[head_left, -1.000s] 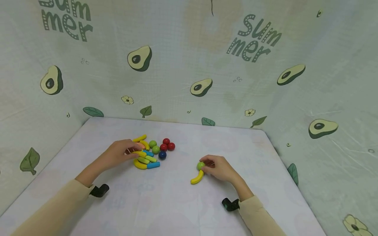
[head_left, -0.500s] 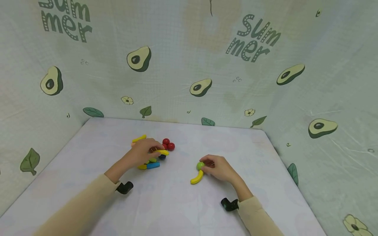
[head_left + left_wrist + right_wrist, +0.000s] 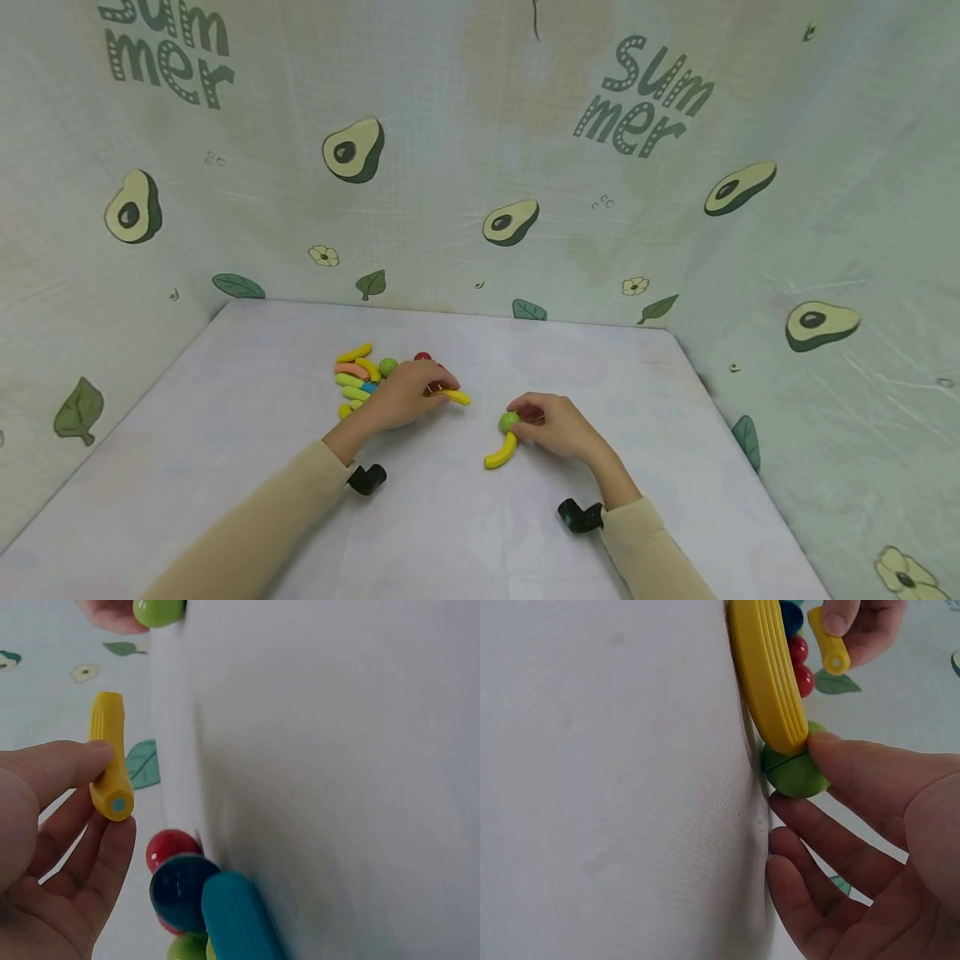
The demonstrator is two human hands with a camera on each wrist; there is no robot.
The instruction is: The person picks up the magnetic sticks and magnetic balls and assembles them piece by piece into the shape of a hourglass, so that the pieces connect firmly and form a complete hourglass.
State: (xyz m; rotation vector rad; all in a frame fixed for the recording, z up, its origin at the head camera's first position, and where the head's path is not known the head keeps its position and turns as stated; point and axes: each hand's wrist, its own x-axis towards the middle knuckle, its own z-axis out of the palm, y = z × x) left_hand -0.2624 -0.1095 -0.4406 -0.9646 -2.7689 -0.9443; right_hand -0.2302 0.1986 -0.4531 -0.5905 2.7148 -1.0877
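My left hand [image 3: 405,396] pinches a yellow curved rod [image 3: 459,397] between thumb and fingers, held above the table. The left wrist view shows the end of this yellow rod [image 3: 111,720] with a small bluish dot. My right hand [image 3: 558,427] pinches a green ball [image 3: 509,422] low at the table surface. Another yellow curved rod [image 3: 500,452] lies on the table with one end against that ball, as the right wrist view shows for the rod [image 3: 769,675] and ball [image 3: 799,778]. The held rod is apart from the green ball.
Left of centre lies a group of loose pieces: a pink rod [image 3: 350,370], yellow rods [image 3: 355,352], light green rods [image 3: 349,381], a green ball [image 3: 387,367]. My left hand partly hides it. The left wrist view shows a dark blue ball [image 3: 178,892] and blue rod [image 3: 238,919].
My left hand has carried the yellow rod rightward from the group of pieces, toward the right hand. The right hand, its green ball and the joined-up yellow rod have stayed in place.
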